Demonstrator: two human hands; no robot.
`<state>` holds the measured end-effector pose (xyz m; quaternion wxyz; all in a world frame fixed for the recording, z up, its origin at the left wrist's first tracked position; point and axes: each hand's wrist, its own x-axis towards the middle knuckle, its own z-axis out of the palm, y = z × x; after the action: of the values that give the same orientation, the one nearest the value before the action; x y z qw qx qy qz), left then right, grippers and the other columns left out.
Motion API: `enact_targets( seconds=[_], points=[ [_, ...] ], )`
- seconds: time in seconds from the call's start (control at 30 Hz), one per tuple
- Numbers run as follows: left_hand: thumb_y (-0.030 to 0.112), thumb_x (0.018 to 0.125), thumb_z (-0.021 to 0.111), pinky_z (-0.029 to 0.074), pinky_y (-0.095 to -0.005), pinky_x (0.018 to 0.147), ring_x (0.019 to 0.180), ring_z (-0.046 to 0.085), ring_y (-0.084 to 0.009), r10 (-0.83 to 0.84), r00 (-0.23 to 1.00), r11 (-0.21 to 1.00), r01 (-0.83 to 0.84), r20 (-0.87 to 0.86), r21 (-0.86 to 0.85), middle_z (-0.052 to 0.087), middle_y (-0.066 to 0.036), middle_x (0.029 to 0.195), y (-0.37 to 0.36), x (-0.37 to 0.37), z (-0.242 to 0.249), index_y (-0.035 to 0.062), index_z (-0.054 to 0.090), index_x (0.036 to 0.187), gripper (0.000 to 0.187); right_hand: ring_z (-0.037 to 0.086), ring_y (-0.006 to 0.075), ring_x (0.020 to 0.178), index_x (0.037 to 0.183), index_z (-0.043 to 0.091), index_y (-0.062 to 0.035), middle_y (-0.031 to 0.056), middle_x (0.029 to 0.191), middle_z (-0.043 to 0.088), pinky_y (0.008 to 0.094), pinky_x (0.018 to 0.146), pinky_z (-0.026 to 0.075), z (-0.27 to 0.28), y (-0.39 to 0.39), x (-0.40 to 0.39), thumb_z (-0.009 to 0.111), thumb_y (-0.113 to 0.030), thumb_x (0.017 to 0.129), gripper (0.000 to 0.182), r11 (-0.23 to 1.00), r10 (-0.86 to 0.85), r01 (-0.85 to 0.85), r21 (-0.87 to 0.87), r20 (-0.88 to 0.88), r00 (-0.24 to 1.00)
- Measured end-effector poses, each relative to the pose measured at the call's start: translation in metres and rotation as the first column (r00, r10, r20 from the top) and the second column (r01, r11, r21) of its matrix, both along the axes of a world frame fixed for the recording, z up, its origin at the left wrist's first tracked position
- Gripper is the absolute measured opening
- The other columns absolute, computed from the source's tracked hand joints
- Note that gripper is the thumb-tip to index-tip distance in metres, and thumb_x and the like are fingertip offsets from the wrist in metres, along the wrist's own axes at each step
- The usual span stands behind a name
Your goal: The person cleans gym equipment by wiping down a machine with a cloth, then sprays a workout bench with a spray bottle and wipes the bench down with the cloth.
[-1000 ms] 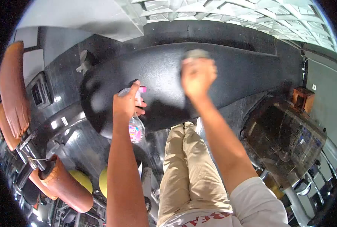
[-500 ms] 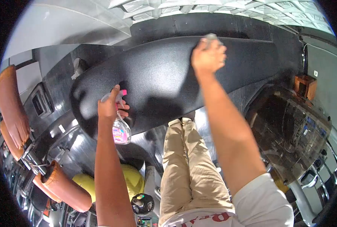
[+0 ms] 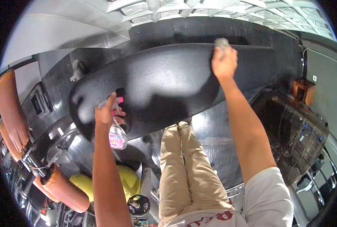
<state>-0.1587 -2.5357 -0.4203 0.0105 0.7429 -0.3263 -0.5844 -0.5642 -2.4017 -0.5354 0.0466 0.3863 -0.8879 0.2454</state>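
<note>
A long black padded surface (image 3: 157, 79), rounded at its left end, stretches across the view in front of me. My left hand (image 3: 109, 111) is closed round the neck of a clear spray bottle (image 3: 117, 138) with a pink nozzle and a pink label, held over the pad's left part. Farther out, my right hand (image 3: 224, 63) grips a crumpled greyish cloth (image 3: 221, 42) at the pad's far edge. The fingertips of that hand are partly hidden by the cloth and the hand's own back.
Brown padded rollers (image 3: 13, 106) on a metal frame stand at the left. A yellow ball-like object (image 3: 128, 181) lies below my left arm. At the right are a dark transparent panel (image 3: 295, 136) and a small wooden box (image 3: 304, 91). A white patterned wall (image 3: 214, 9) rises behind.
My right hand has slid to the right along the pad's far edge with the cloth. The left hand and spray bottle have shifted slightly left and lower in view.
</note>
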Motion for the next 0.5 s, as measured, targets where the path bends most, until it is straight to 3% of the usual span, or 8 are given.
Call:
enact_targets(
  seconds=[0.03, 0.13, 0.23, 0.27, 0.3, 0.37, 0.43, 0.5],
  points=[
    [0.053, 0.080, 0.074, 0.052, -0.0371, 0.038, 0.053, 0.068, -0.0260, 0.006, 1.000, 1.000, -0.006, -0.003, -0.007, 0.063, -0.013, 0.070, -0.002, -0.001, 0.000, -0.0046, 0.069, 0.095, 0.060, 0.059, 0.0420, 0.089, 0.106, 0.061, -0.0059, 0.0219, 0.101, 0.059, 0.0534, 0.077, 0.048, 0.002, 0.006, -0.003, 0.057, -0.038, 0.094, 0.034, 0.988, -0.145, 0.146, 0.047, -0.021, 0.989],
    [0.054, 0.080, 0.074, 0.053, -0.0373, 0.038, 0.053, 0.068, -0.0269, 0.009, 1.000, 1.000, -0.009, 0.002, -0.005, 0.064, -0.014, 0.071, -0.003, 0.000, -0.002, -0.0043, 0.069, 0.095, 0.060, 0.056, 0.0439, 0.093, 0.111, 0.057, -0.0032, 0.0247, 0.104, 0.054, 0.0568, 0.082, 0.044, 0.017, 0.001, 0.060, 0.055, -0.044, 0.095, 0.044, 0.969, -0.219, 0.211, 0.126, 0.051, 0.974],
    [0.054, 0.080, 0.074, 0.053, -0.0373, 0.038, 0.053, 0.068, -0.0279, 0.005, 1.000, 1.000, -0.005, 0.016, 0.000, 0.064, -0.015, 0.072, -0.003, 0.000, -0.003, -0.0049, 0.068, 0.097, 0.062, 0.052, 0.0453, 0.094, 0.102, 0.061, -0.0042, 0.0231, 0.101, 0.055, 0.0592, 0.080, 0.039, 0.027, 0.003, 0.188, 0.057, -0.039, 0.092, 0.037, 0.995, 0.084, -0.084, -0.060, 0.002, 0.996],
    [0.055, 0.080, 0.073, 0.053, -0.0373, 0.037, 0.053, 0.068, -0.0287, -0.032, 0.999, 0.999, 0.032, -0.009, 0.012, 0.064, -0.016, 0.072, -0.005, 0.005, -0.005, -0.0056, 0.068, 0.101, 0.064, 0.052, 0.0421, 0.098, 0.105, 0.065, -0.0094, 0.0212, 0.100, 0.056, 0.0579, 0.080, 0.040, 0.063, 0.005, 0.215, 0.061, -0.035, 0.088, 0.032, 0.944, 0.273, -0.315, 0.098, 0.304, 0.913],
    [0.055, 0.080, 0.073, 0.053, -0.0372, 0.037, 0.053, 0.068, -0.0287, -0.028, 1.000, 0.999, 0.028, -0.007, 0.016, 0.064, -0.016, 0.072, -0.007, 0.006, -0.005, -0.0059, 0.068, 0.102, 0.065, 0.053, 0.0377, 0.103, 0.112, 0.067, -0.0177, 0.0168, 0.103, 0.056, 0.0571, 0.081, 0.041, 0.093, 0.003, 0.234, 0.065, -0.031, 0.084, 0.030, 0.763, 0.401, -0.588, 0.267, 0.519, 0.755],
    [0.056, 0.080, 0.072, 0.053, -0.0370, 0.037, 0.053, 0.068, -0.0288, -0.021, 1.000, 0.999, 0.021, -0.002, 0.037, 0.064, -0.017, 0.073, -0.006, 0.006, -0.006, -0.0064, 0.068, 0.103, 0.067, 0.054, 0.0367, 0.106, 0.115, 0.067, -0.0239, 0.0101, 0.125, 0.056, 0.0563, 0.083, 0.042, 0.076, 0.040, 0.272, 0.065, -0.031, 0.084, 0.032, 0.669, 0.650, -0.742, 0.047, 0.448, 0.614],
    [0.057, 0.080, 0.072, 0.053, -0.0371, 0.037, 0.052, 0.067, -0.0287, -0.017, 1.000, 0.999, 0.017, -0.007, 0.028, 0.064, -0.018, 0.072, -0.005, 0.004, -0.005, -0.0070, 0.068, 0.102, 0.068, 0.057, 0.0324, 0.107, 0.108, 0.070, -0.0212, 0.0097, 0.124, 0.060, 0.0525, 0.080, 0.045, 0.085, 0.045, 0.237, 0.060, -0.031, 0.086, 0.026, 0.586, 0.678, -0.792, 0.171, 0.433, 0.594],
    [0.057, 0.080, 0.073, 0.053, -0.0370, 0.037, 0.051, 0.067, -0.0284, -0.036, 0.999, 0.999, 0.036, -0.002, 0.032, 0.063, -0.018, 0.071, -0.006, 0.004, -0.003, -0.0069, 0.068, 0.102, 0.068, 0.060, 0.0344, 0.100, 0.090, 0.072, -0.0173, 0.0096, 0.110, 0.067, 0.0513, 0.078, 0.046, 0.082, 0.020, 0.158, 0.059, -0.030, 0.085, 0.019, 0.434, 0.168, -0.755, 0.492, 0.779, 0.605]
  ],
)
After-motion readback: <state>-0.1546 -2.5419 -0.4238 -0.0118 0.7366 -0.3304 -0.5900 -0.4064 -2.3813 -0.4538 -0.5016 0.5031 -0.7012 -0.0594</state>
